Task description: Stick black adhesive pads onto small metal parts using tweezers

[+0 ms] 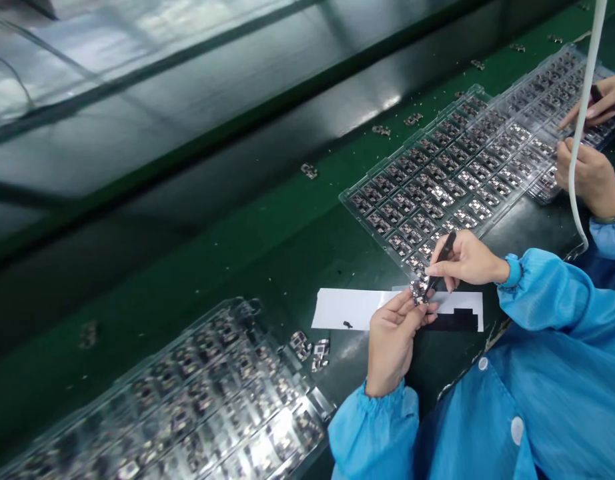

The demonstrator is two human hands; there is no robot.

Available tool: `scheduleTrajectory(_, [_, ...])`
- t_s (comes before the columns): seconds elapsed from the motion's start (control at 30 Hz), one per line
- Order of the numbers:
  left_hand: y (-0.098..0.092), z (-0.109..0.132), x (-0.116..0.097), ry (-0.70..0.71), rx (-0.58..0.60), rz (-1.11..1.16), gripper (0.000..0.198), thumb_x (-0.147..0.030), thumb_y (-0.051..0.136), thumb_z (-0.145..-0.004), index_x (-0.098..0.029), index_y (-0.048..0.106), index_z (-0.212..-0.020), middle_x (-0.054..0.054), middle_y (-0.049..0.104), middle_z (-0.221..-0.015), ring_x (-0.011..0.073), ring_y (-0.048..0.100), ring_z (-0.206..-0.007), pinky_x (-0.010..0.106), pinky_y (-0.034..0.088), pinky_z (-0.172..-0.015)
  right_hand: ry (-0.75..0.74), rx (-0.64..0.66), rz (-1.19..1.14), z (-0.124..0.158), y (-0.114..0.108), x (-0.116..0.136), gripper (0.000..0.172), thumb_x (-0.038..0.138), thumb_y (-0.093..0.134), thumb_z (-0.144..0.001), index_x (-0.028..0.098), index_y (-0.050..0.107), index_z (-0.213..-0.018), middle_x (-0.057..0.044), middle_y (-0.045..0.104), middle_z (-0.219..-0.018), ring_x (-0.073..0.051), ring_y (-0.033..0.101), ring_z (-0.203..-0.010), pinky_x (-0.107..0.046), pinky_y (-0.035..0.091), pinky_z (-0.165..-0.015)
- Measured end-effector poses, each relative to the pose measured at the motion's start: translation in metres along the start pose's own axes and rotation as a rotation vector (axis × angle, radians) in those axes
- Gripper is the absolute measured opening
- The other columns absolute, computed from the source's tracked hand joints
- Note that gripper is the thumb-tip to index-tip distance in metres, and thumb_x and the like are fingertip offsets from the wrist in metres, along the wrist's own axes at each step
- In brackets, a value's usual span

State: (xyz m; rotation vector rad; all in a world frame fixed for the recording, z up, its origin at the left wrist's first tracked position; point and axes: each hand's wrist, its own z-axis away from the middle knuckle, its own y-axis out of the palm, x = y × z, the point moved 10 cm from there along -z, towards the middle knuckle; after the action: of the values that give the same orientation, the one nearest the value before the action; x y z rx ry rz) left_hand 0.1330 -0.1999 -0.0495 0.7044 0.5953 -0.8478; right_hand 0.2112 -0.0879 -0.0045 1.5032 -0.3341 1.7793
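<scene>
In the head view, pinches a small circuit board (418,293) between thumb and fingertips of the left hand (391,337), the left grip closed on the lower part of it. Grasps a slim black tool (446,247) with the right hand (468,259), that grip closed around the upper shaft, the lower end reaching down to the board — too small to tell exactly where its tip meets the surface. Has a white strip (351,308) lying on the green bench (257,267) behind the left fingers, with a black patch (453,323) at its right end and a tiny black scrap (347,325) toward its left. Has a clear tray (343,197) just beyond the right hand, filled with rows of similar boards. Shows a second clear tray (319,403) at lower left, also loaded, streaked with glare and partly blurred. Has two loose boards (320,355) between that tray and the strip, near the tray's edge, and more scattered pieces (309,171) farther back along the bench. Wears blue sleeves (375,427) gathered at the wrists. Shows, at upper right, a co-worker's hands (592,177) at another tray (567,48) — partly crossed by a white cable (582,120) hanging in front.
</scene>
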Motion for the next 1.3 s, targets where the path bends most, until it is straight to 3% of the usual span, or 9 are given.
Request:
scheduleTrajectory(0.53, [0.001,0.002,-0.002,0.015,-0.008,-0.056,0.038,-0.021,0.078,-0.06,-0.009,0.066,-0.094,0.008,0.071,-0.087,0.0159,0.067,-0.069,0.024,0.053,-0.062,-0.003,0.039,0.063,0.001,0.003,-0.003,0.027,0.029,0.073,-0.066,0.013,0.052,-0.07,0.005,0.058,-0.046,-0.008,0.055,-0.035,-0.015,0.044,-0.032])
scheduleTrajectory(1.1, [0.0,0.0,-0.001,0.022,-0.027,-0.053,0.034,-0.025,0.079,-0.058,-0.01,0.068,-0.086,0.008,0.072,-0.079,0.015,0.066,-0.062,0.026,0.053,-0.061,-0.025,0.048,0.072,0.003,0.007,0.003,0.034,0.037,0.077,-0.062,0.013,0.053,-0.068,0.005,0.056,-0.048,-0.009,0.057,-0.039,-0.017,0.048,-0.035])
scheduleTrajectory(1.3, [0.001,-0.001,0.001,0.022,0.001,-0.047,0.033,-0.023,0.077,-0.061,-0.009,0.069,-0.09,0.007,0.072,-0.079,0.0139,0.066,-0.062,0.023,0.052,-0.061,-0.09,0.057,0.211,0.008,0.009,0.009,0.029,0.036,0.074,-0.065,0.013,0.057,-0.071,0.002,0.06,-0.053,-0.011,0.06,-0.043,-0.02,0.049,-0.039])
